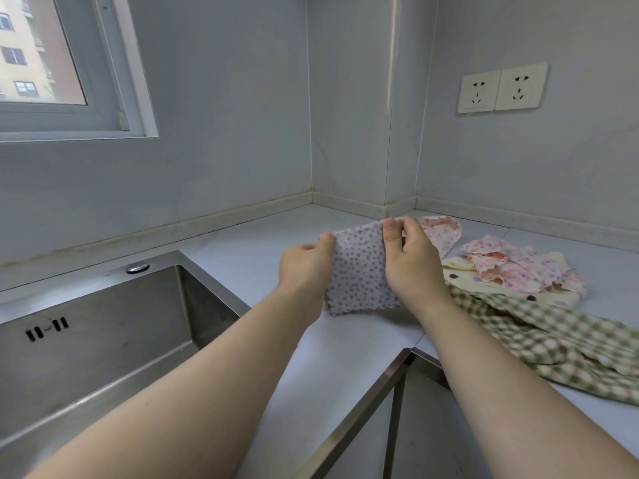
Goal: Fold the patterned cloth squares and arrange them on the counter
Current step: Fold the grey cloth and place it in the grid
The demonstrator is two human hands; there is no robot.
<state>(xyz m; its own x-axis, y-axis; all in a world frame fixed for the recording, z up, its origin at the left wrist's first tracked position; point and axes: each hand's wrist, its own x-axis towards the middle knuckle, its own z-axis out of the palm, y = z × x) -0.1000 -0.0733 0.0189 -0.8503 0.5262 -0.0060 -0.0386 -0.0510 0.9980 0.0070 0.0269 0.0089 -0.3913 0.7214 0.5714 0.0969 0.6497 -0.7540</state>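
Both hands, the left hand (306, 262) and the right hand (411, 257), are pinching the top corners of the purple dotted cloth (358, 271), holding it up over the counter (262, 243).

Lilac dotted cloth (359, 267): hanging upright over the worktop (262, 236), scalloped hem down.
Pink floral cloths (518, 271): crumpled heap toward the back right corner.
Cream spotted cloth (458, 269): under that heap.
Green checked cloth (553, 344): rumpled, nearer the front edge.
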